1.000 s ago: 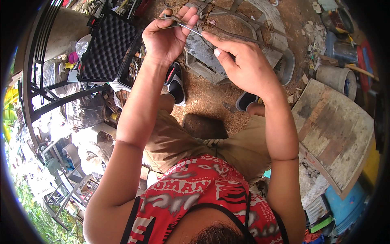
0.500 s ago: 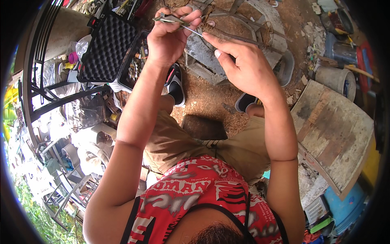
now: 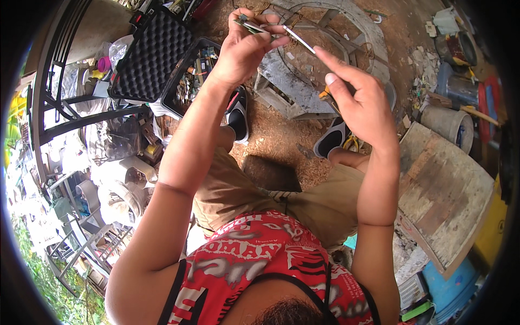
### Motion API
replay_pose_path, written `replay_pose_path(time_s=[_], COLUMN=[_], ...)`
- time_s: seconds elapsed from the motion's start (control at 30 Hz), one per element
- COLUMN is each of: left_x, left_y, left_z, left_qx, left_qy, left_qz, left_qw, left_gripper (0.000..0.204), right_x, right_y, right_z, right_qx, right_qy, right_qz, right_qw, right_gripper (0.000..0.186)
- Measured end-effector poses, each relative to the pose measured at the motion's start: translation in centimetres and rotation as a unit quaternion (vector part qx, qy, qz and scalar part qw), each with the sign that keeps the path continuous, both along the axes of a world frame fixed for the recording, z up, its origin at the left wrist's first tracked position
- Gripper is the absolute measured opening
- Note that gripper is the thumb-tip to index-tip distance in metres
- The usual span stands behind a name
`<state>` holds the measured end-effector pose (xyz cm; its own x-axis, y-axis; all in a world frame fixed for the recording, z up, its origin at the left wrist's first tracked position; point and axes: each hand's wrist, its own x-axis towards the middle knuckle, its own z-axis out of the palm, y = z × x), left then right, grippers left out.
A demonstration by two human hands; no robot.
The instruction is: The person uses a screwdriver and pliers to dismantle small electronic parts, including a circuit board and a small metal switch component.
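Note:
Near the top of the view, my left hand (image 3: pixel 244 54) pinches a small, thin green piece like a circuit board (image 3: pixel 250 25) between thumb and fingers. My right hand (image 3: pixel 360 97) is closed round a screwdriver (image 3: pixel 299 39), its index finger stretched along the pale metal shaft. A bit of its yellow-and-dark handle shows below the thumb. The shaft's tip points up and left, close to the fingertips of my left hand and apart from the green piece. Most of the handle is hidden in my palm.
An open black case (image 3: pixel 154 59) with foam in its lid stands left of my left forearm, small boards inside. Ahead lies a worn round grey frame (image 3: pixel 374 49). A wooden board (image 3: pixel 444 189) is at right, a black metal rack (image 3: pixel 46 108) at left.
Both hands have shifted right in the view. My right hand has drawn away from the left, so the screwdriver's tip has come off the green piece and more of the shaft shows.

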<state>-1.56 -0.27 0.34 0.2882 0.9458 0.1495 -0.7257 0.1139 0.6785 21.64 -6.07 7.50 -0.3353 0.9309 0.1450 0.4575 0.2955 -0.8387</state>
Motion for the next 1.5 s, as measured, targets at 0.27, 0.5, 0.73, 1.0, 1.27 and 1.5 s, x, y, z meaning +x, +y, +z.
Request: replay_pose_path(time_s=[0.27,0.5,0.73,1.0,1.27,1.5], left_x=[1.1,0.6,1.1,1.7,1.8,1.2], left_y=[-0.2,0.3,0.2,0.0,-0.9,-1.1], left_z=[-0.3,-0.8,-1.8,-0.9,-0.6,-1.4], left_qx=[0.108,0.197,0.200,0.208,0.199,0.162], left_qy=[0.156,0.200,0.227,0.308,0.327,0.343], left_qz=[0.064,0.049,0.099,0.172,0.099,-0.011], left_qw=[0.980,0.959,0.948,0.912,0.919,0.925], left_gripper=[0.069,0.059,0.059,0.057,0.051,0.057], right_x=[-1.3,-1.4,-2.4,-3.5,-1.9,0.1], right_y=[-0.3,-0.4,-1.0,-1.3,-1.0,0.4], right_z=[1.0,0.6,-0.5,-1.1,-0.5,1.7], right_qx=[-0.039,-0.018,0.005,0.079,0.082,-0.094], right_qy=[-0.073,-0.062,-0.032,-0.074,-0.060,-0.128], right_qz=[0.038,0.025,0.009,-0.015,0.016,0.064], right_qw=[0.996,0.998,0.999,0.994,0.995,0.985], right_gripper=[0.037,0.038,0.042,0.041,0.036,0.029])
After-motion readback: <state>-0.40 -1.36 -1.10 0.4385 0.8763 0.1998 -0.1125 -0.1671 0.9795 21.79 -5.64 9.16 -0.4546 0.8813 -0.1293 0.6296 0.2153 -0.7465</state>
